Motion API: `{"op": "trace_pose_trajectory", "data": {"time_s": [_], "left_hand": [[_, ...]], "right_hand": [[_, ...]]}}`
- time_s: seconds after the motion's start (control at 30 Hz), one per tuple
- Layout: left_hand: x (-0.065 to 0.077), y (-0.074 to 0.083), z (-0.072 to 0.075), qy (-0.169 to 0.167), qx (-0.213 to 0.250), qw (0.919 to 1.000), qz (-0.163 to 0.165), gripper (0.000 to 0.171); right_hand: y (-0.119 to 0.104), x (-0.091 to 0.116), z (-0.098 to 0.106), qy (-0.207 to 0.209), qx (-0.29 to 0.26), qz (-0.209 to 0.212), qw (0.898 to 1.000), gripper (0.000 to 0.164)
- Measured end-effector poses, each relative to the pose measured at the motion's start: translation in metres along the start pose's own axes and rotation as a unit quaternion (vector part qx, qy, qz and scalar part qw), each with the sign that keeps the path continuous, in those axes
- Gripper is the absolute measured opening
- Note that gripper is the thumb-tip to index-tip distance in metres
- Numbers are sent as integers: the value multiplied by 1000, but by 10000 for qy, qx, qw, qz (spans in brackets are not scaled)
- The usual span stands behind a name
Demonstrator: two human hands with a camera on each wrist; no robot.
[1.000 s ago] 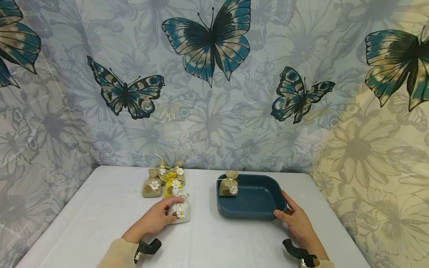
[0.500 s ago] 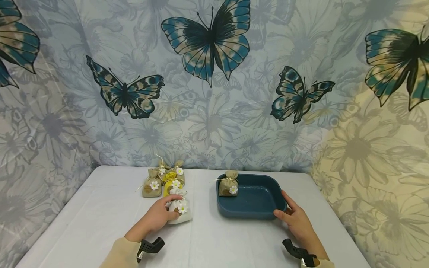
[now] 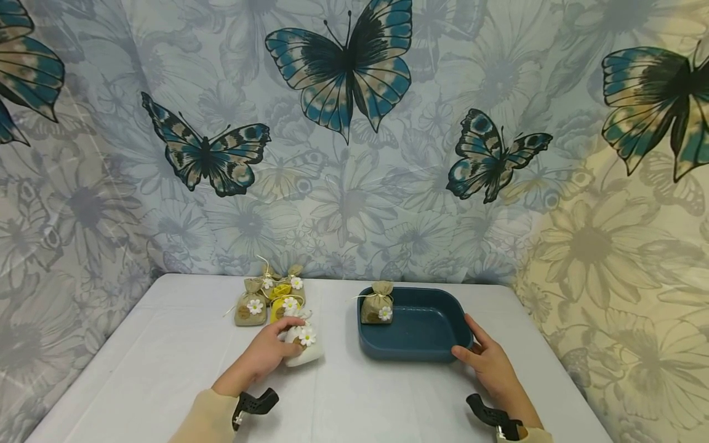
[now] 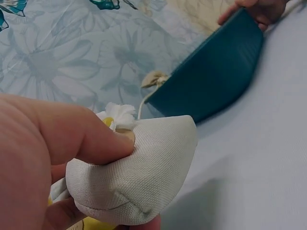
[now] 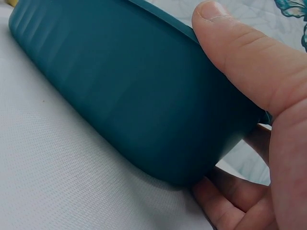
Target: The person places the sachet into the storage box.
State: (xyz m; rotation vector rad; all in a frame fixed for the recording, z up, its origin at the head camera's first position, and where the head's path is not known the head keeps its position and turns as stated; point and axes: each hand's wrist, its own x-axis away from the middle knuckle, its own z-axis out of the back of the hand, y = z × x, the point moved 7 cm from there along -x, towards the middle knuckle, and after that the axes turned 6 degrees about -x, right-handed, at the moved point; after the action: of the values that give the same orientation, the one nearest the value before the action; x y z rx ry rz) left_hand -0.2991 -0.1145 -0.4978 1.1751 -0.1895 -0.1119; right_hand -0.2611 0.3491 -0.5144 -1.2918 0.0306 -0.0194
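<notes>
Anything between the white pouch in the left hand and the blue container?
Head view: only bare white tablecloth between the white pouch and the blue container.

Left hand [image 4: 60, 132] pinches white pouch [image 4: 153, 167] bearing white flower [image 4: 120, 114]. Beyond left hand, teal container [image 4: 211, 72], right hand [image 4: 268, 8] gripping far end. Yellow patch [image 4: 98, 224] by left hand, perhaps another pouch.

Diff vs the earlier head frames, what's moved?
The person's left hand has shifted slightly right, toward the dark teal rounded-rectangular tray; the white fabric pouch it grips went along and now tilts. Unchanged: right hand holding the tray's right end, tan fabric pouch in the tray, tan and yellow pouches at left.
</notes>
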Motion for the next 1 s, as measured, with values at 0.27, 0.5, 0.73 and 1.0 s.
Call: {"op": "trace_pose_trajectory", "data": {"time_s": [0.27, 0.5, 0.73, 1.0], "left_hand": [[-4, 15, -4, 39, 621, 9981, 13, 52], [-11, 38, -11, 79, 817, 9962, -303, 53], [-20, 61, -23, -76, 905, 9941, -587, 55], [-28, 89, -44, -677, 933, 9878, -1047, 55]], "right_hand": [[-5, 0, -1, -14, 56, -25, 10000, 87], [-4, -1, -1, -36, 62, 22, 10000, 87], [-4, -1, -1, -50, 22, -21, 10000, 88], [-4, 0, -1, -45, 47, -30, 10000, 88]]}}
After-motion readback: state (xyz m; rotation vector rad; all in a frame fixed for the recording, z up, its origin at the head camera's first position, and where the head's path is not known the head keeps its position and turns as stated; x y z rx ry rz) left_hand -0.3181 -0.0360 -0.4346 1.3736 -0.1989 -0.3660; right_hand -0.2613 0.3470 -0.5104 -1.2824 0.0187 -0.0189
